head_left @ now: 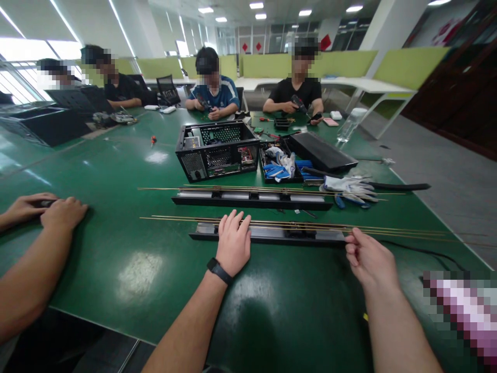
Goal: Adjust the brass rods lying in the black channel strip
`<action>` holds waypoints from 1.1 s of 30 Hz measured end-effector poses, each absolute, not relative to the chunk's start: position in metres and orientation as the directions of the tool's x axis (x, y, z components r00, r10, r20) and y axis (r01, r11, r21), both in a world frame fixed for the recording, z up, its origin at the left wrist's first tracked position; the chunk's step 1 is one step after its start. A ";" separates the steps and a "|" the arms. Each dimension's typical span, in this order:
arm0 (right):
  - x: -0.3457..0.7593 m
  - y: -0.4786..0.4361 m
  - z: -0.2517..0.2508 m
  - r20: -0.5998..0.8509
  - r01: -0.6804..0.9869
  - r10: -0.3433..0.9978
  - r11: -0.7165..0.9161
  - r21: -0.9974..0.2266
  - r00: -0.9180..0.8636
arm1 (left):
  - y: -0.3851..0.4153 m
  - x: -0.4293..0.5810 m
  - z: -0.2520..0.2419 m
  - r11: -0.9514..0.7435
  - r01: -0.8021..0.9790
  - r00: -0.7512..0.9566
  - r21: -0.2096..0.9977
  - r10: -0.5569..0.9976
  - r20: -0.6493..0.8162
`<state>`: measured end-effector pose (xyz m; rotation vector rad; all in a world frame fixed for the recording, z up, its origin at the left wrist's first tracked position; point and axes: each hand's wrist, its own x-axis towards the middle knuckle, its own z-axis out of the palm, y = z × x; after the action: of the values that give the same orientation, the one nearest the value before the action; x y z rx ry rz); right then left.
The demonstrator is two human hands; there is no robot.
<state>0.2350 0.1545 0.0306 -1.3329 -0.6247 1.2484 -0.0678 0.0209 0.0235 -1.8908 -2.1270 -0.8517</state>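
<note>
On the glossy green table [116, 181], a long black channel with a silvery lining [267, 240] lies near you. Your left hand [234, 243] rests across it, fingers slightly spread; your right hand [370, 256] curls at its right end, pinching what, if anything, I cannot tell. Thin brass-coloured rods [310, 226] overhang both ends. You seem to be steadying them; moving next calls for even support.

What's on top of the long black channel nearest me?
Thin brass-coloured rods run lengthwise over the channel, and your left hand lies across its left part. Whatever is directly beneath that hand is hidden.
</note>
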 end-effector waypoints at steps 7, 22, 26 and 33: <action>0.234 0.156 0.035 -0.317 -0.281 0.906 -0.238 -0.930 0.282 | 0.022 -0.067 0.022 0.029 0.953 -0.182 0.301 0.850 0.495; 0.233 0.161 0.037 -0.352 -0.197 0.896 -0.307 -0.931 0.271 | 0.024 -0.068 0.017 0.031 0.963 -0.176 0.267 0.823 0.541; 0.230 0.158 0.032 -0.322 -0.213 0.915 -0.273 -0.938 0.242 | 0.024 -0.068 0.014 0.023 0.963 -0.173 0.268 0.816 0.551; 0.234 0.157 0.028 -0.296 -0.228 0.929 -0.245 -0.942 0.224 | 0.023 -0.067 0.016 0.031 0.960 -0.179 0.278 0.830 0.528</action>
<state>0.2339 0.1567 0.0278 -1.3655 -0.7290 1.2939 -0.0671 0.0228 0.0163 -1.8541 -2.0841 -0.8641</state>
